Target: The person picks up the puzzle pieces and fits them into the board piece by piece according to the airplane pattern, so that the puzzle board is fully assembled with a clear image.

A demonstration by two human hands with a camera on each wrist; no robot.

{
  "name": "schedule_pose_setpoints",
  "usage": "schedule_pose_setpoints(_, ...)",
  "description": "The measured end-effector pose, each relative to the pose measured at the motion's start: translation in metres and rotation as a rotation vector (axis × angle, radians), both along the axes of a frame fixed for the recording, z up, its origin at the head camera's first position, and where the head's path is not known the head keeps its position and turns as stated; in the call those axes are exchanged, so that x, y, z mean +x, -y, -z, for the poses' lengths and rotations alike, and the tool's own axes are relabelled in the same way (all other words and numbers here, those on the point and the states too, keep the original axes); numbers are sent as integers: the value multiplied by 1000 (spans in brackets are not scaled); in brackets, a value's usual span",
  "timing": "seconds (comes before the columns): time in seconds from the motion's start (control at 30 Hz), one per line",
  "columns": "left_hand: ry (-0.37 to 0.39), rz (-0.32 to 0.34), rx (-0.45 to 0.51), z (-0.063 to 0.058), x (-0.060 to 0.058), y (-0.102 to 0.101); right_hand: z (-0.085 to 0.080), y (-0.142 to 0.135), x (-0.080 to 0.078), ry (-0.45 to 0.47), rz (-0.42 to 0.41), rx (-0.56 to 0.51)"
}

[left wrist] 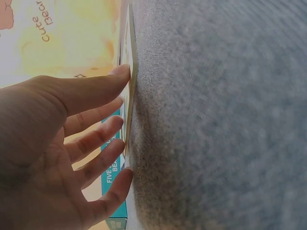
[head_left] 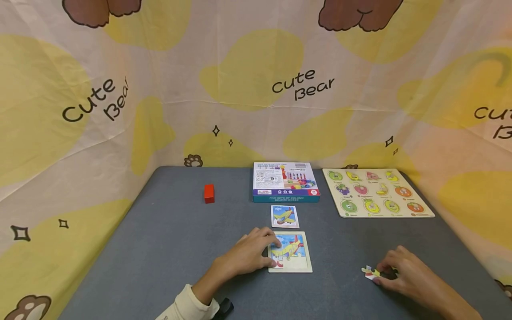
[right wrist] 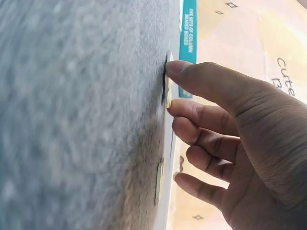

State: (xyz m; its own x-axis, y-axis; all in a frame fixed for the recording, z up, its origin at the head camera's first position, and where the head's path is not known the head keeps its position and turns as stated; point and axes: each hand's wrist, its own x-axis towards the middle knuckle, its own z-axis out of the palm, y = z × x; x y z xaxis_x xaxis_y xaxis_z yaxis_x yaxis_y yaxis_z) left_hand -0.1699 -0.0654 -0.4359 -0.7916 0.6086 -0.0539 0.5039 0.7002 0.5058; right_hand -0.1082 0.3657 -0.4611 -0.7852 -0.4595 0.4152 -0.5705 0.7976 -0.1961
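A wooden jigsaw tray (head_left: 298, 264) with a yellow airplane picture lies mid-table, its lower right part bare wood. My left hand (head_left: 249, 254) rests on the tray's left side, thumb and fingertips touching the surface with the fingers loosely extended, as the left wrist view also shows. To the right, my right hand (head_left: 408, 271) pinches a small jigsaw piece (head_left: 370, 272) between thumb and index finger, low at the table. Another flat piece (right wrist: 159, 182) lies near that hand's other fingers. Just beyond the tray is a picture card (head_left: 285, 216) showing the same airplane.
A boxed bead set (head_left: 286, 182) stands at the back, with a red block (head_left: 209, 194) to its left. A fruit puzzle board (head_left: 378, 193) lies at the back right. Patterned cloth (head_left: 240, 89) hangs around the grey table (head_left: 168, 249).
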Motion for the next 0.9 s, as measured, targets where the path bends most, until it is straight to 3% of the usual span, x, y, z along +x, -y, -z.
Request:
schedule_pose_setpoints(0.13,2,-2,-2,-1,0,1,-4,12,-5,-11,-14,-10)
schedule_pose_setpoints(0.3,6,-5,-3,-1,0,1,-16,35,-11,54,-18,30)
schedule_pose_setpoints(0.9,-7,-2,-7,-1,1,0,-29,124,-45,176,-184,93)
